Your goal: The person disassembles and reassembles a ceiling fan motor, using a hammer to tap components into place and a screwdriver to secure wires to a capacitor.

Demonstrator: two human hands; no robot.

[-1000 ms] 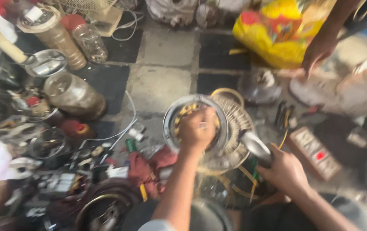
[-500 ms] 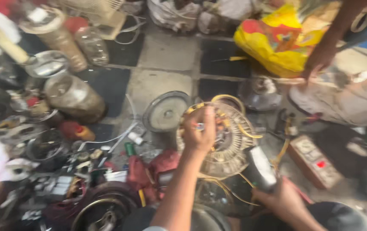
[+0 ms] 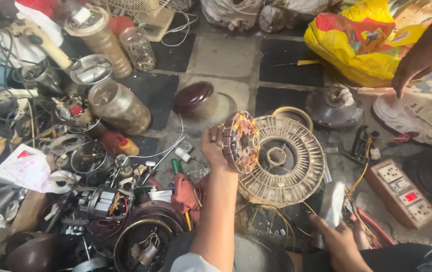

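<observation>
My left hand (image 3: pixel 215 147) grips a round wound stator (image 3: pixel 241 142) with copper-coloured coils, held on edge above the floor. Just right of it lies a large pale slotted rotor ring (image 3: pixel 284 158) with a hub in its middle. A dark maroon dome cover (image 3: pixel 192 96) rests on the tiles behind my hand. My right hand (image 3: pixel 340 236) is low at the front right, wrapped around a pale, blurred tool (image 3: pixel 332 204) whose kind I cannot tell.
Motor parts, wires and jars (image 3: pixel 119 106) crowd the left side. A socket board (image 3: pixel 403 190) lies at the right. Another person's hand (image 3: pixel 413 66) reaches down beside a yellow bag (image 3: pixel 362 38). A screwdriver (image 3: pixel 296 63) lies on dark tiles at the back.
My left hand has lifted the stator off the rotor ring and turned it on edge. The dome cover now lies on the tiles. My right hand dropped lower toward me.
</observation>
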